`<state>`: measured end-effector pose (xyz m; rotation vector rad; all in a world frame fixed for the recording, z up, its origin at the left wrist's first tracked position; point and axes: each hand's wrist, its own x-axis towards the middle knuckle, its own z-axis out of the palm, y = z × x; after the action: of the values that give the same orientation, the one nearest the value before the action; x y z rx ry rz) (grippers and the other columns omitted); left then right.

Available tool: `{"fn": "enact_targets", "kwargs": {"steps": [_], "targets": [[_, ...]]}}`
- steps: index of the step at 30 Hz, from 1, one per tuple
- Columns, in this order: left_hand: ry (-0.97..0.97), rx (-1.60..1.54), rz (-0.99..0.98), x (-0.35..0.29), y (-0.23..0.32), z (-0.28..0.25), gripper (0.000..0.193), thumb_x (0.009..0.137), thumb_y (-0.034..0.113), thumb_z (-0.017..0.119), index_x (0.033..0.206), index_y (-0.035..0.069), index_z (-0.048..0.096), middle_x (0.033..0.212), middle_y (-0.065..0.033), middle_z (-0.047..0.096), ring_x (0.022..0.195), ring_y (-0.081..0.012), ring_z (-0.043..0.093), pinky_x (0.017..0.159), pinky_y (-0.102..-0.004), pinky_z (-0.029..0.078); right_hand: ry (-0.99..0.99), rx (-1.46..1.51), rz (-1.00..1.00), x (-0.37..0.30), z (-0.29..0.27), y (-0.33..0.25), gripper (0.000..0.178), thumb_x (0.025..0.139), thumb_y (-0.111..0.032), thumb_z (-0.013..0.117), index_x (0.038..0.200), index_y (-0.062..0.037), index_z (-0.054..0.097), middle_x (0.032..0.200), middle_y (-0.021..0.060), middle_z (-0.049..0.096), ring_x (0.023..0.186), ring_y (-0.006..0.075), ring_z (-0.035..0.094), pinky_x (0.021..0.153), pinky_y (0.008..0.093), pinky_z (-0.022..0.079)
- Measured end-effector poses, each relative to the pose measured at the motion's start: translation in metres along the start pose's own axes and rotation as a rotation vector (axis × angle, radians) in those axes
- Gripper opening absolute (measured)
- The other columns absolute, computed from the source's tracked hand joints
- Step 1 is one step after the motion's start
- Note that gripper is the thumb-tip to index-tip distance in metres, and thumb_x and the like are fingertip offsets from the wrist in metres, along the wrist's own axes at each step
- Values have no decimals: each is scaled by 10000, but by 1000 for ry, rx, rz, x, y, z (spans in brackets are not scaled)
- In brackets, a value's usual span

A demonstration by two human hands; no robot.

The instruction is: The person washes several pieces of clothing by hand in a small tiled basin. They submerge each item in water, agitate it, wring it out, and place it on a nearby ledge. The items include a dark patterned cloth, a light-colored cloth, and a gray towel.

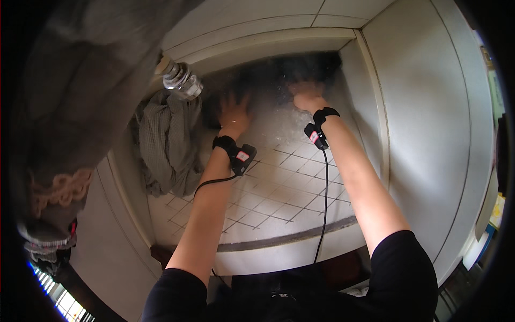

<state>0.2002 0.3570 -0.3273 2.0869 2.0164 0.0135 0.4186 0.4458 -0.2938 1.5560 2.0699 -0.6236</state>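
"While both arms reach toward the far end of the tiled basin [247, 206], where does the dark mass [268, 78] lie from the hands?"

"Ahead of them, along the far wall. It looks like soaked cloth, though haze blurs its edges. Its long axis seems to run left to right, across the line of the forearms."

"Which hand is nearer to it?"

"The right hand [308, 94] reaches farther out and seems to lie over it, toward its right end. The left hand [234, 112] sits a little closer to the body, by the near edge, toward the left end."

"Is either one gripping?"

"The left has its fingers spread, with nothing visible in its grasp. The right is blurred; its fingers look extended, but I cannot tell whether they hold any of the dark mass."

"And the grey cloth [166, 131]?"

"It is bunched by the left wall, near the left hand but apart from it. Its long axis runs from near to far, roughly with the left forearm rather than across it. The right hand is well apart from it. The metal tap [183, 81] juts over its far end."

"Any water?"

"Cloudy water [287, 126] shows between the wrists, bubbling close to the right one."
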Motion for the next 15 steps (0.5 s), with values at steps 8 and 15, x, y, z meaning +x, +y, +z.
{"fn": "enact_targets", "kwargs": {"steps": [8, 15], "targets": [[-256, -283, 14, -72, 0, -91, 616, 756, 370, 685, 1261, 73, 495, 1089, -208, 591, 1016, -366, 561, 822, -429, 479, 249, 169, -124, -89, -37, 3, 287, 900, -237, 505, 1177, -220, 576, 1002, 166, 643, 953, 365, 603, 802, 459, 489], [-109, -278, -67, -139, -29, -217, 485, 769, 361, 681, 1129, 45, 611, 879, -185, 655, 851, -340, 625, 728, -420, 518, 499, 418, -292, -193, -142, 3, 257, 898, -224, 529, 1111, -90, 582, 961, 203, 632, 921, 393, 587, 783, 448, 472]]}}
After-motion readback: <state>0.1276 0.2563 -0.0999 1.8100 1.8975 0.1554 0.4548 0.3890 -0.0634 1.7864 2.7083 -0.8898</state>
